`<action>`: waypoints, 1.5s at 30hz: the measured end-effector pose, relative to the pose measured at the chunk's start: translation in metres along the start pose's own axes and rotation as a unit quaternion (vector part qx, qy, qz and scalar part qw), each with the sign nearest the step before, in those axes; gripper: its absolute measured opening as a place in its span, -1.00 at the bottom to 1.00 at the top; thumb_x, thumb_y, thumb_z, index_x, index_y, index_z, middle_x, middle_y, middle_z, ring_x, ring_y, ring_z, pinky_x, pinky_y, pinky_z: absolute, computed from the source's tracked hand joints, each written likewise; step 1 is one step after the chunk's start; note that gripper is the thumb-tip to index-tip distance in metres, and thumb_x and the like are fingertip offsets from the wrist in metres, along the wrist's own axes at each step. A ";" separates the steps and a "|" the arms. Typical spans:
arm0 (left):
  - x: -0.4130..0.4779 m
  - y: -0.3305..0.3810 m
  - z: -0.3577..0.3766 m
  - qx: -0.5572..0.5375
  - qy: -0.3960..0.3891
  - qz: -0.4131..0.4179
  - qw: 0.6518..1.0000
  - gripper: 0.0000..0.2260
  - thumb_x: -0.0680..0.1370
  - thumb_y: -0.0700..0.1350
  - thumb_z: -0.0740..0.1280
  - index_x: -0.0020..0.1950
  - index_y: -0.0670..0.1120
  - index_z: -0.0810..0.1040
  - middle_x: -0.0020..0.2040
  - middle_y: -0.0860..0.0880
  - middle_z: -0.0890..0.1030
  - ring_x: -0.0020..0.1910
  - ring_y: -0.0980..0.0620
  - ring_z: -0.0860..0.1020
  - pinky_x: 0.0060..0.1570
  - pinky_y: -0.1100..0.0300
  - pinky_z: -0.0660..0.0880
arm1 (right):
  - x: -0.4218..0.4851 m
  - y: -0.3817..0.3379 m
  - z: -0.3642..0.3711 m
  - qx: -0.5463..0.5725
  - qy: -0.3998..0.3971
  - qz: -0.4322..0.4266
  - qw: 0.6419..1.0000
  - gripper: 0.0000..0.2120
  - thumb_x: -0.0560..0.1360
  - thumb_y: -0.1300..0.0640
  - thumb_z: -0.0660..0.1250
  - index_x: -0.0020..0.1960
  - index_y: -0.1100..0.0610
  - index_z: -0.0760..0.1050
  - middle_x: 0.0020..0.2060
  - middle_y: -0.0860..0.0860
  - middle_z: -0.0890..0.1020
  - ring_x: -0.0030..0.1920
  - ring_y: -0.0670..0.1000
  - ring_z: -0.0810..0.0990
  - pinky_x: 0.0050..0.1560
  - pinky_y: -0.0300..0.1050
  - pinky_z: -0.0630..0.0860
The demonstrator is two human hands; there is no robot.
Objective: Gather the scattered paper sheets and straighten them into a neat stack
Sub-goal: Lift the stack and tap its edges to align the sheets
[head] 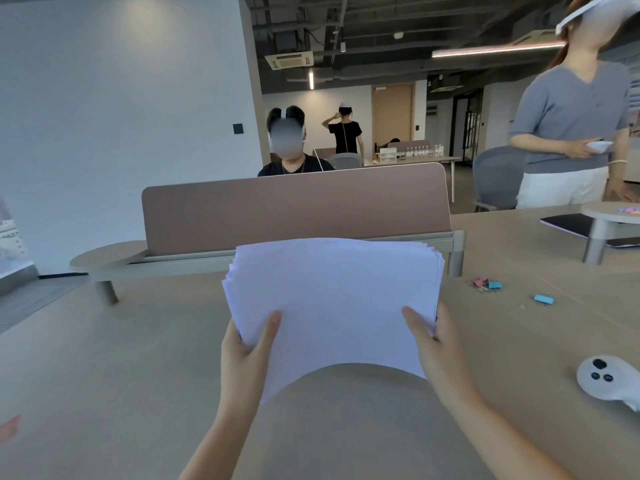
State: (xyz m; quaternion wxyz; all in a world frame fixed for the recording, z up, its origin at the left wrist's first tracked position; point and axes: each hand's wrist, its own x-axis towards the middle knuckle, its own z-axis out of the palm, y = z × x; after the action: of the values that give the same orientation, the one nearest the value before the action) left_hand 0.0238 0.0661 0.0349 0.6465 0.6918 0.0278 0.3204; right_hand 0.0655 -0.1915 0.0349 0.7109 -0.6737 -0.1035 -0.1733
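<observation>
A thick bundle of white paper sheets point(334, 299) is lifted off the beige desk point(121, 358), tilted up towards me. My left hand point(247, 355) grips its lower left side, thumb on the front sheet. On the lower right side my right hand point(438, 344) holds it the same way. The sheets' edges are uneven: the left and right edges fan out in small steps, and the top edge is ragged too. No loose sheets lie on the desk in view.
A pink divider panel point(294, 209) on a raised shelf stands behind the paper. Coloured binder clips point(486, 284) and a blue clip point(543, 299) lie at right, a white controller point(604, 377) at front right. One person sits behind the divider, another stands at far right.
</observation>
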 end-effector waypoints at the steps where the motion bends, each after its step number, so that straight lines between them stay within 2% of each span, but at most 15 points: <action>1: -0.001 -0.001 0.001 0.000 -0.004 -0.004 1.000 -0.91 0.61 -0.05 0.46 0.10 0.10 0.64 -0.06 0.23 0.76 -0.12 0.29 0.71 -0.23 0.37 0.58 | -0.001 0.001 -0.002 -0.001 0.005 0.000 1.000 -0.67 0.62 0.11 0.31 0.35 -0.13 0.45 0.22 -0.29 0.63 0.23 -0.30 0.58 0.21 -0.24 0.45; 5: -0.014 -0.018 0.004 -0.008 -0.018 -0.052 0.998 -0.85 0.61 -0.04 0.47 0.17 0.07 0.67 0.04 0.15 0.78 0.04 0.15 0.74 -0.07 0.21 0.59 | -0.012 0.011 -0.001 -0.030 -0.004 0.039 0.999 -0.73 0.61 0.05 0.31 0.30 -0.08 0.52 0.18 -0.30 0.65 0.21 -0.34 0.57 0.20 -0.30 0.42; 9: -0.010 -0.017 0.006 0.001 -0.017 -0.045 0.999 -0.84 0.60 -0.05 0.47 0.19 0.04 0.67 0.04 0.12 0.77 0.00 0.17 0.73 -0.07 0.21 0.59 | -0.010 0.012 0.001 -0.015 0.031 0.044 0.998 -0.92 0.63 0.08 0.28 0.00 -0.01 0.55 -0.17 -0.33 0.67 -0.10 -0.33 0.60 0.07 -0.20 0.39; 13: -0.013 -0.031 0.001 0.033 -0.055 -0.098 0.993 -0.86 0.58 -0.09 0.50 0.14 0.03 0.70 0.00 0.18 0.80 0.01 0.17 0.75 -0.14 0.33 0.61 | -0.016 0.022 -0.003 -0.052 0.021 0.021 0.998 -0.73 0.60 0.09 0.33 0.29 -0.03 0.54 0.17 -0.25 0.67 0.20 -0.32 0.59 0.21 -0.27 0.44; 17: -0.013 -0.032 -0.005 0.035 -0.083 -0.149 0.985 -0.90 0.58 -0.07 0.50 0.06 -0.03 0.74 -0.08 0.08 0.82 -0.03 0.05 0.78 -0.16 0.28 0.64 | -0.015 0.027 -0.006 -0.077 0.006 0.006 0.997 -0.68 0.61 0.10 0.32 0.35 -0.07 0.49 0.22 -0.29 0.63 0.27 -0.30 0.55 0.18 -0.45 0.40; 21: -0.002 -0.017 -0.024 0.026 -0.155 -0.176 0.972 -0.36 0.24 0.24 0.68 0.20 -0.05 0.71 0.09 -0.01 0.81 0.11 -0.05 0.77 0.11 0.02 0.66 | -0.003 0.003 -0.018 -0.128 -0.008 -0.009 0.992 -0.82 0.62 0.07 0.30 0.20 -0.05 0.56 0.02 -0.32 0.69 0.16 -0.23 0.63 -0.09 -0.56 0.45; 23: 0.015 0.009 -0.039 0.049 -0.077 -0.078 0.993 -0.25 0.20 0.25 0.68 0.33 0.03 0.62 0.19 0.01 0.76 0.23 -0.04 0.71 0.20 0.09 0.58 | 0.011 -0.029 -0.028 -0.195 -0.030 -0.047 0.979 -0.86 0.62 -0.02 0.28 0.11 -0.07 0.58 -0.05 -0.30 0.71 0.03 -0.22 0.66 -0.15 -0.42 0.52; 25: 0.036 0.044 -0.053 0.094 0.016 0.041 0.995 -0.20 0.36 0.10 0.67 0.55 0.14 0.42 0.40 0.09 0.61 0.40 0.09 0.56 0.38 0.15 0.42 | 0.029 -0.067 -0.037 -0.313 -0.057 -0.122 0.940 -0.71 0.59 -0.20 0.20 0.07 -0.03 0.56 -0.10 -0.07 0.72 -0.08 -0.01 0.67 -0.12 -0.07 0.60; 29: 0.053 0.114 -0.030 0.220 -0.201 0.099 0.949 -0.40 0.49 0.04 0.58 0.50 0.24 0.50 0.40 0.34 0.56 0.36 0.37 0.48 0.41 0.19 0.40 | 0.053 -0.154 -0.026 -0.492 -0.138 -0.247 0.823 -0.90 0.60 -0.17 0.17 -0.08 -0.24 0.37 -0.40 0.00 0.53 -0.38 0.01 0.46 -0.27 0.02 0.48; 31: 0.056 0.125 -0.013 0.190 -0.251 0.070 0.946 -0.70 0.54 0.01 0.53 0.26 0.03 0.70 0.18 0.16 0.76 0.15 0.17 0.72 0.29 -0.02 0.61 | 0.058 -0.183 -0.011 -0.551 -0.146 -0.295 0.767 -0.91 0.61 -0.15 0.17 -0.01 -0.18 0.40 -0.41 -0.03 0.50 -0.31 0.04 0.43 -0.28 -0.01 0.45; 34: 0.054 0.119 0.000 0.091 -0.214 0.025 0.972 -0.79 0.59 -0.05 0.48 0.06 -0.20 0.73 -0.01 -0.07 0.82 -0.03 -0.10 0.79 0.09 -0.15 0.69 | 0.064 -0.199 0.004 -0.591 -0.138 -0.328 0.723 -0.82 0.60 -0.14 0.19 0.12 -0.11 0.46 -0.31 -0.11 0.54 -0.12 0.08 0.49 -0.24 -0.04 0.37; 36: 0.050 0.108 0.002 0.031 -0.176 0.005 0.984 -0.82 0.59 -0.07 0.48 0.07 -0.17 0.74 0.00 -0.10 0.82 -0.02 -0.16 0.79 0.04 -0.11 0.69 | 0.066 -0.191 0.003 -0.546 -0.103 -0.357 0.751 -0.69 0.57 -0.15 0.25 0.29 -0.15 0.45 0.01 -0.13 0.65 0.12 0.08 0.57 0.00 0.00 0.46; 39: 0.041 0.087 0.006 -0.013 -0.128 -0.023 0.991 -0.79 0.58 -0.06 0.50 0.07 -0.20 0.73 0.00 -0.16 0.81 0.01 -0.27 0.77 0.03 -0.17 0.71 | 0.058 -0.155 -0.005 -0.361 0.000 -0.346 0.866 -0.25 0.51 -0.22 0.36 0.59 -0.06 0.17 0.53 -0.12 0.33 0.55 -0.04 0.26 0.52 0.01 0.21; 42: 0.036 0.072 0.010 -0.044 -0.087 -0.020 0.995 -0.81 0.59 -0.08 0.49 0.03 -0.21 0.72 0.00 -0.17 0.80 -0.05 -0.19 0.78 -0.01 -0.12 0.71 | 0.035 -0.111 0.005 -0.043 -0.039 -0.109 0.992 -0.21 0.53 -0.15 0.37 0.63 -0.13 0.03 0.54 -0.21 0.30 0.52 -0.21 0.28 0.50 -0.04 0.29; 45: 0.035 0.067 0.015 -0.034 -0.058 0.014 0.998 -0.83 0.60 -0.07 0.47 -0.03 -0.18 0.69 -0.06 -0.10 0.79 -0.13 -0.04 0.74 -0.10 0.01 0.68 | 0.025 -0.083 0.021 0.049 -0.086 -0.037 0.994 -0.64 0.63 0.07 0.28 0.42 -0.07 0.39 0.16 -0.33 0.64 0.21 -0.21 0.61 0.16 -0.22 0.55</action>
State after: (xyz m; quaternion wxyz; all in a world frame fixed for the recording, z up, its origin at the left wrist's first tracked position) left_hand 0.0336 0.0574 0.1104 0.6656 0.6870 -0.0301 0.2900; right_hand 0.0587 -0.1759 0.1222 0.7244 -0.6464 -0.1974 -0.1358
